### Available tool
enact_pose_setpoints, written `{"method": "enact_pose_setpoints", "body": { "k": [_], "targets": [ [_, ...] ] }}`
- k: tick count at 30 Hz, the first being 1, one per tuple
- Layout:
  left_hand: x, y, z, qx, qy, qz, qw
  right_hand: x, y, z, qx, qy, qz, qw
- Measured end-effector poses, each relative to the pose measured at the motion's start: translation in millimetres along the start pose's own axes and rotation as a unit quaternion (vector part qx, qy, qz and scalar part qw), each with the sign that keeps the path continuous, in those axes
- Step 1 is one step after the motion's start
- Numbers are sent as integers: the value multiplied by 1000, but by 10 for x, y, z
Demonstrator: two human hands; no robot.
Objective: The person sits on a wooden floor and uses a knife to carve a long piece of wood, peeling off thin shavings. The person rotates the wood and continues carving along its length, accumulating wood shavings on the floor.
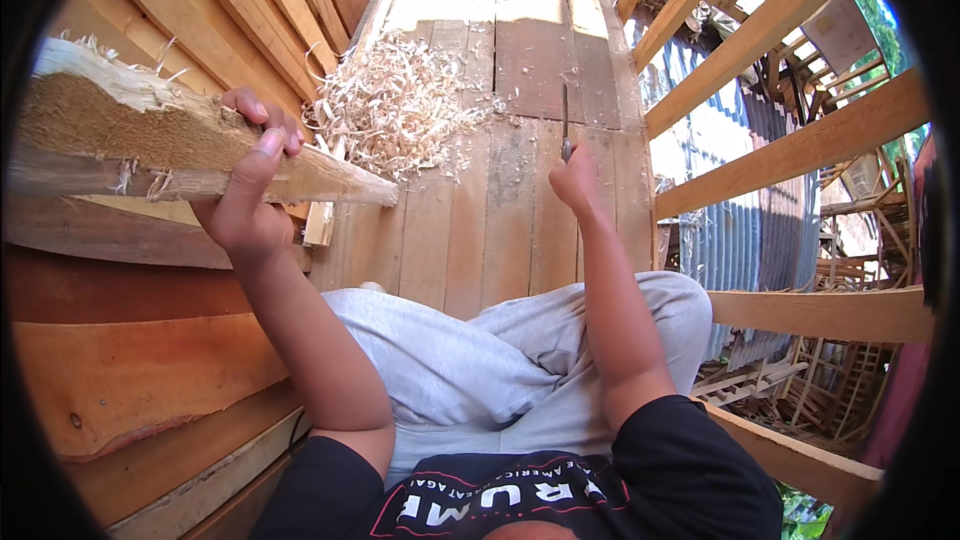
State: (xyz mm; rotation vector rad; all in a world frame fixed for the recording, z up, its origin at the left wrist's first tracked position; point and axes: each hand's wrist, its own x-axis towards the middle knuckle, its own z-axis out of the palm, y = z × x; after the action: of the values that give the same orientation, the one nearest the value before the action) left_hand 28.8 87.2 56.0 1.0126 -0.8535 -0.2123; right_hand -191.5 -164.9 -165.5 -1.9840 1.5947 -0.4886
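Observation:
My left hand (250, 180) is closed around a rough wooden beam (110, 120) that comes in from the left edge. The beam narrows to a blunt end just right of that hand, and frayed splinters stick up along its top. In front of my right knee, my right hand (577, 176) grips the dark handle of a knife (565, 120). Its long thin blade points away from me, over the floorboards and apart from the beam. Most of the handle is hidden inside my fist.
A heap of curly wood shavings (390, 105) lies on the plank floor (460, 230) beyond the beam. Slanted boards (230, 0) form a wall at left. Wooden rails (790, 155) run along the right, with corrugated metal sheets (740, 230) outside. My legs (450, 350) are folded beneath my arms.

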Motion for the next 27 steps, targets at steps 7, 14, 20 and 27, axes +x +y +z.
{"method": "enact_pose_setpoints", "body": {
  "k": [7, 14, 20, 27],
  "targets": [
    [6, -30, 24, -12, 12, 7, 1000, -311, -128, 351, -5, -311, 14, 950],
    [-1, -23, 12, -17, 25, 11, 999, -147, -191, 359, 50, -32, -82, 995],
    [-6, -32, 70, 2, 14, -3, 1000, 0, -3, 492, 33, -146, -105, 983],
    [-1, -71, 32, 7, 11, -3, 1000, -84, -120, 549, 153, -94, -89, 980]
  ]
}}
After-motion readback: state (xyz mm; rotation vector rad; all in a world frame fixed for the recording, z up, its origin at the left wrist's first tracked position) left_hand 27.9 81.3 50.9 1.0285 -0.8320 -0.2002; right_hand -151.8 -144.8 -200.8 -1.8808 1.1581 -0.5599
